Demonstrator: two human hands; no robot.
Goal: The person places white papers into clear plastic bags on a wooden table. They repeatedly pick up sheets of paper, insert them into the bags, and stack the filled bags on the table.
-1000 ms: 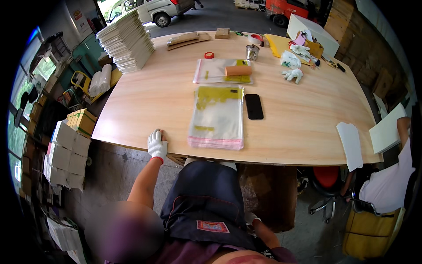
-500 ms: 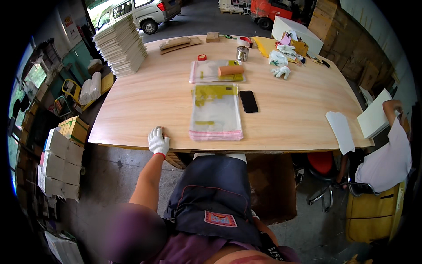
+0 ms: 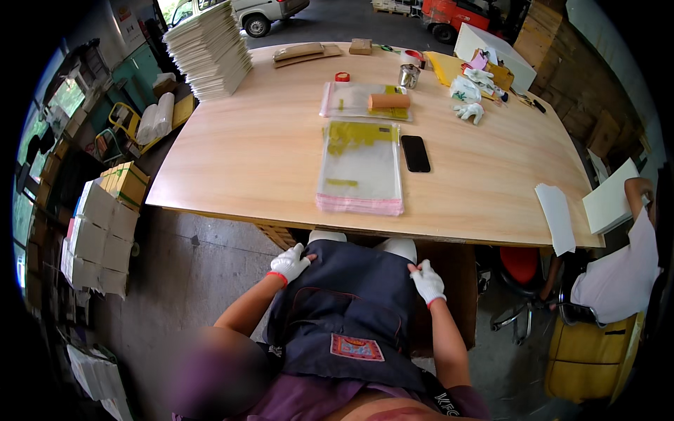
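Both my hands wear white gloves with red cuffs and are down at my lap, below the table edge. My left hand [image 3: 289,262] is closed at the upper left edge of the dark blue apron [image 3: 351,274], its bare thumb on the cloth. Opposite it, my right hand [image 3: 427,282] pinches the apron's right edge. On the table in front of me lies a stack of clear plastic bags [image 3: 361,168] with pink-striped edges. A black phone [image 3: 415,154] is just right of them. Behind sits a second bag stack [image 3: 351,99] with an orange-brown roll [image 3: 389,102] on it.
A tall stack of white sheets [image 3: 208,52] stands at the table's far left. Gloves [image 3: 469,112], a metal cup [image 3: 408,76] and tape [image 3: 413,57] are at the far right. A seated person [image 3: 614,259] is at the right, by white boards [image 3: 612,196].
My left hand has left the table edge and come down to the apron. My right hand has risen from beside my hip to the apron's right edge. The view has shifted slightly.
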